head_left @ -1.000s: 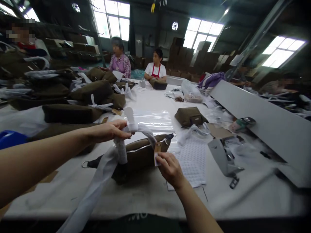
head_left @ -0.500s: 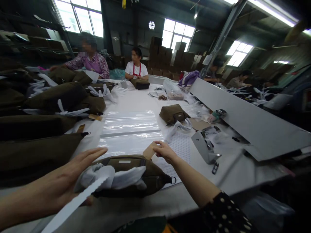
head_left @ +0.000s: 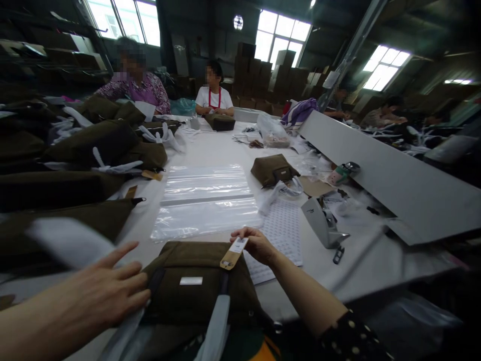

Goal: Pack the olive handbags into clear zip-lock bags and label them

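An olive-green bag (head_left: 173, 301) lies at the table's front edge, its face with a small silver plate (head_left: 191, 281) turned up. My right hand (head_left: 255, 244) pinches the top end of a brown hang tag (head_left: 230, 259) with a white label, over the bag's upper right. My left hand (head_left: 116, 286) is at the bag's left side, index finger stretched out and the others loosely bent; it grips nothing that I can see. A white-wrapped strap (head_left: 216, 326) hangs down the bag's front. Behind my left hand, a white strip (head_left: 71, 240) is blurred by motion.
Clear plastic bags (head_left: 203, 200) lie flat beyond the bag. To the right are a printed sticker sheet (head_left: 281, 235), another olive bag (head_left: 273, 170) and a grey tape dispenser (head_left: 319, 223). Olive bags (head_left: 93, 145) are piled left. Two co-workers (head_left: 214, 95) are across the table.
The bag has turned so its plate side faces up, and the white-wrapped straps have left its front. The tag now shows its label. My left hand has moved lower.
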`<state>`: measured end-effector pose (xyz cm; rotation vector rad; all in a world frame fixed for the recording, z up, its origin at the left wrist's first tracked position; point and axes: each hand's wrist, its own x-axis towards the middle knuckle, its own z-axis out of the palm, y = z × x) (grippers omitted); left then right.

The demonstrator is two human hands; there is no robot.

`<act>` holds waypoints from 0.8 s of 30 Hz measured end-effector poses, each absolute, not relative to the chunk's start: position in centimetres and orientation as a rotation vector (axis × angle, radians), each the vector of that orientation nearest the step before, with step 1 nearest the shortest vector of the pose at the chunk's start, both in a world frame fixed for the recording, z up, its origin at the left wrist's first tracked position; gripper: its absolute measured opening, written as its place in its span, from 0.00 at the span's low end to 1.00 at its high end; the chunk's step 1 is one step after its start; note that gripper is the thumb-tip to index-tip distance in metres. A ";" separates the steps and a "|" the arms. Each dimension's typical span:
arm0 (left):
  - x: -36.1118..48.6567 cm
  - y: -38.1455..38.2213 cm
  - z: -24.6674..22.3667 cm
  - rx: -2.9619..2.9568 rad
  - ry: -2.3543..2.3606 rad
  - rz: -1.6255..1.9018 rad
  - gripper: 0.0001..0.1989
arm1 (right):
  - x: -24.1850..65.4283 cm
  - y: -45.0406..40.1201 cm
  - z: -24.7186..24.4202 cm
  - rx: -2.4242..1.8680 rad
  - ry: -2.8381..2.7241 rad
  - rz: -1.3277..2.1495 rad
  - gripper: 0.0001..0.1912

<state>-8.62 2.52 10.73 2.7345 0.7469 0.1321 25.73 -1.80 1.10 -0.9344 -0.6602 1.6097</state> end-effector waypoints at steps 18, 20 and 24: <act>-6.4 4.4 5.3 1.934 1.312 0.094 0.40 | 22.6 -5.3 -1.5 -1.668 -0.840 1.325 0.44; -6.9 4.2 4.2 1.838 1.282 0.119 0.39 | 22.6 -5.6 -1.8 -1.602 -0.762 1.477 0.42; -6.8 3.3 2.5 1.782 1.311 0.422 0.39 | 23.6 -2.9 -1.7 -1.507 -1.005 1.245 0.39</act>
